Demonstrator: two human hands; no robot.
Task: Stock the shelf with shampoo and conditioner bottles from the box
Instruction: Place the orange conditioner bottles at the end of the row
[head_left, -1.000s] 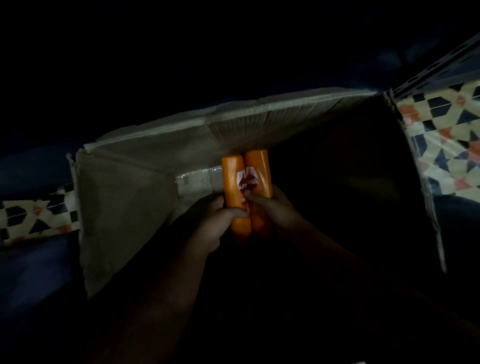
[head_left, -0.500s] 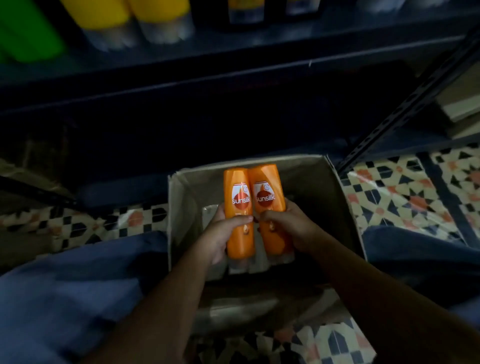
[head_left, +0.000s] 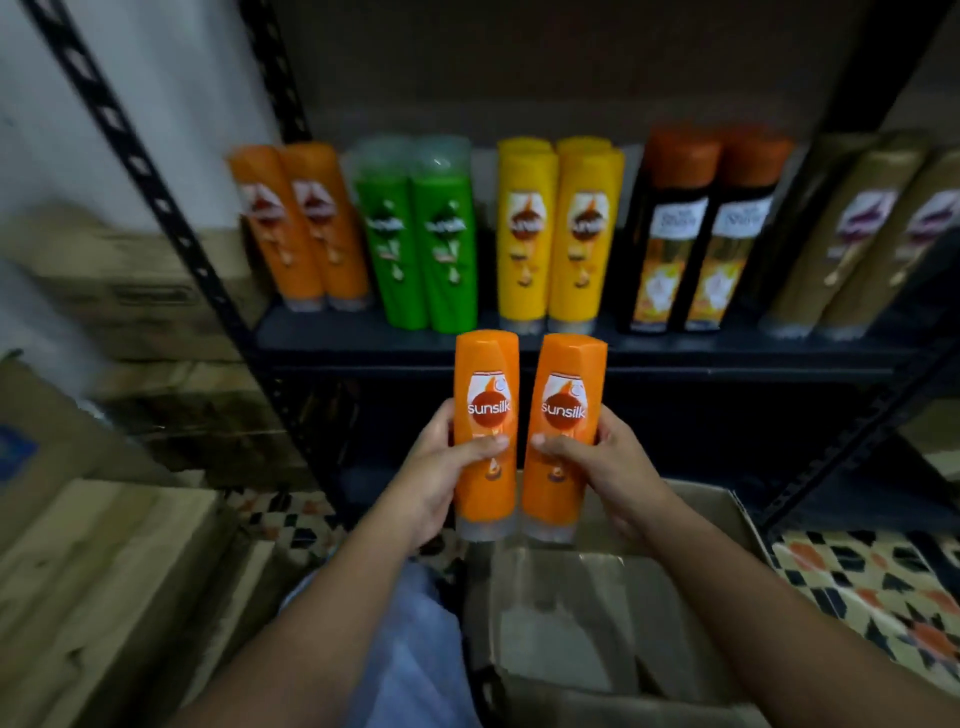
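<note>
Bottles first: we hold two orange ones upright, side by side and almost touching, above the open box (head_left: 613, 597) and in front of the shelf (head_left: 571, 345). Our left hand (head_left: 441, 467) wraps the left bottle (head_left: 485, 431), thumb across its front; our right hand (head_left: 608, 462) wraps the right bottle (head_left: 563, 436) the same way. Each grip is closed round the lower half of its bottle, cap end down.

The shelf lies ahead and slightly above the bottle tops, so we judge the coming move to be a lift forward and up, long axes kept vertical. The matching orange pair (head_left: 298, 228) stands at the shelf's left end, closer to our left hand, so the load probably travels leftward.

Both held labels read "sunsilk". The green pair (head_left: 421, 234) and yellow pair (head_left: 558, 228) seem to carry the same mark, though blurred. The black bottles (head_left: 696, 234) and gold ones (head_left: 852, 234) have writing too smeared to read.
</note>
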